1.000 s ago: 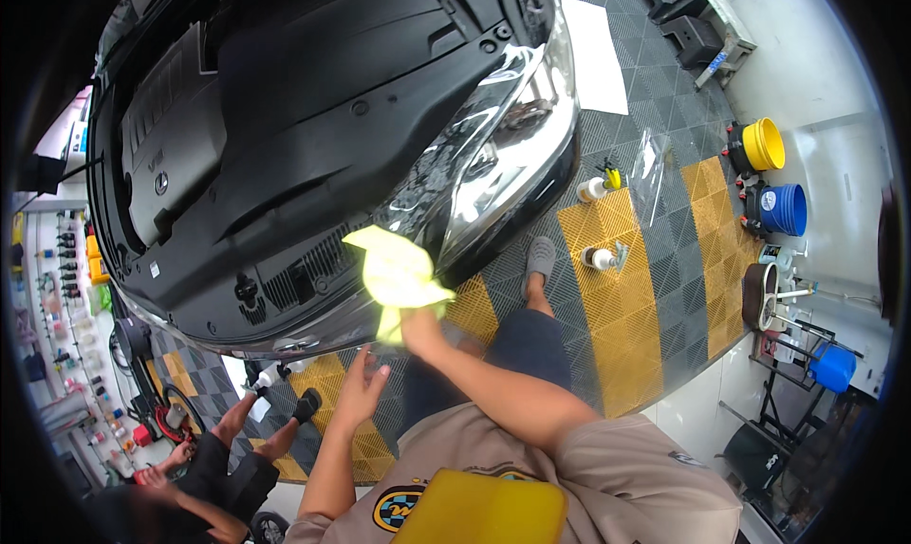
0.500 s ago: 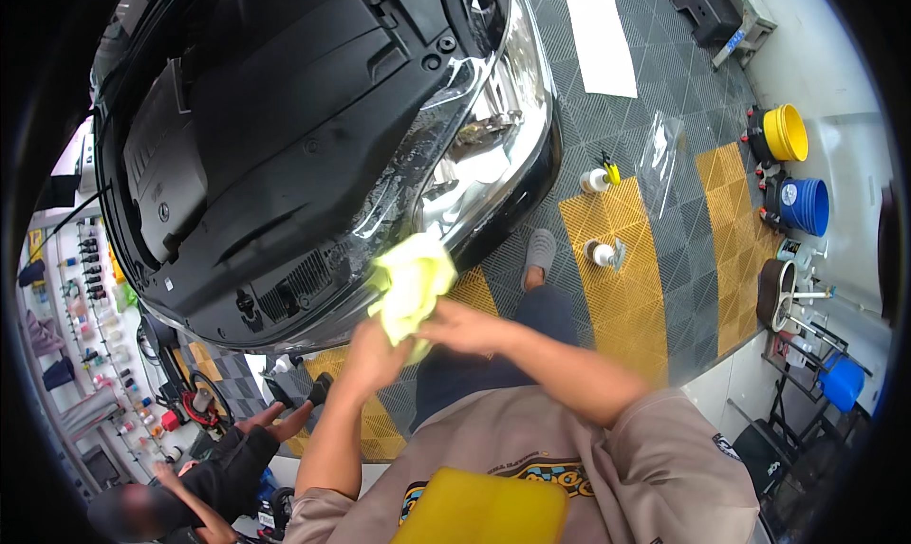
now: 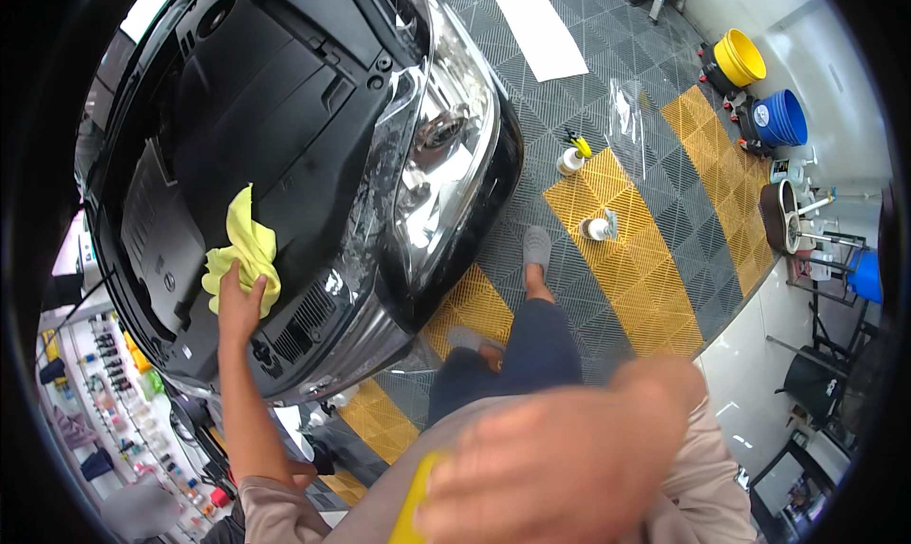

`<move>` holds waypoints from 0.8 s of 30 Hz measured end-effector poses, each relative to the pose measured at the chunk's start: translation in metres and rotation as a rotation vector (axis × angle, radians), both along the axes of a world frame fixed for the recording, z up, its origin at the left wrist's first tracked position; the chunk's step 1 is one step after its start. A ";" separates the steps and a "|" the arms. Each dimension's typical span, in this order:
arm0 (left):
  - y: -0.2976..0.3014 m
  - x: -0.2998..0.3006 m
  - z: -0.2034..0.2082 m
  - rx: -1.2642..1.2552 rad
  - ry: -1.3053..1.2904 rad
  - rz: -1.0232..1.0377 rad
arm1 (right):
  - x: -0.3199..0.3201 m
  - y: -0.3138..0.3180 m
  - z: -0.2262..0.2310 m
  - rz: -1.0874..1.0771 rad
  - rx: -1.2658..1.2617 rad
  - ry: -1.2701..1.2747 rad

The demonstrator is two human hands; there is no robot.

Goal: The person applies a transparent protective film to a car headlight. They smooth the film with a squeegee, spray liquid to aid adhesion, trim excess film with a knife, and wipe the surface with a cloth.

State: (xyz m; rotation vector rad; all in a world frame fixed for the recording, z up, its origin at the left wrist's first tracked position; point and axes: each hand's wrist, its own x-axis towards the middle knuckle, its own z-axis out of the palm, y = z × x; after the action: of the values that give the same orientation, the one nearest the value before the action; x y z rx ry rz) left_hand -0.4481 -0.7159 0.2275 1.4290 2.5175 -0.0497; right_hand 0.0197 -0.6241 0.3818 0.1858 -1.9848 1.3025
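My left hand [image 3: 240, 307] reaches out over the engine bay of a dark car, fingers closed on a crumpled yellow-green cloth [image 3: 249, 250]. The cloth is over the black plastic engine cover [image 3: 285, 155]. Close to the camera and blurred, my right hand [image 3: 569, 459] is in front of my chest. Its fingers lie over a flat yellow piece [image 3: 410, 506], which looks like a squeegee blade and is mostly hidden behind them. Clear film with wet-looking patches lies along the fender edge beside the headlight [image 3: 441, 155].
Two bottles, one a white spray bottle [image 3: 571, 161] and one white bottle [image 3: 596, 228], stand on the tiled floor near clear film [image 3: 626, 117]. A white sheet [image 3: 539, 27] lies farther off. Yellow [image 3: 738, 58] and blue [image 3: 780, 117] buckets line the right wall. Another person is at lower left.
My hands have separated. The left has carried the cloth left over the engine cover; the right has come up to the yellow piece, now turned and partly covered. The view has shifted.
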 end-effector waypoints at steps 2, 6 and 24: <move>0.013 0.001 0.007 0.059 0.185 0.051 | 0.002 0.013 -0.055 -0.102 -0.325 -0.078; 0.135 0.012 -0.073 0.305 0.368 0.020 | 0.023 0.058 -0.217 -0.515 -1.436 0.098; 0.152 0.000 -0.125 0.306 0.817 0.210 | -0.056 0.109 -0.369 -1.180 -0.389 -0.418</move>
State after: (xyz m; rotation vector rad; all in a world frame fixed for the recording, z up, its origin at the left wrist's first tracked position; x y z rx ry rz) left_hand -0.4481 -0.5643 0.1023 1.4371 3.4560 -0.2709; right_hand -0.0366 -0.5150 0.0124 -1.3266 -1.5765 0.8788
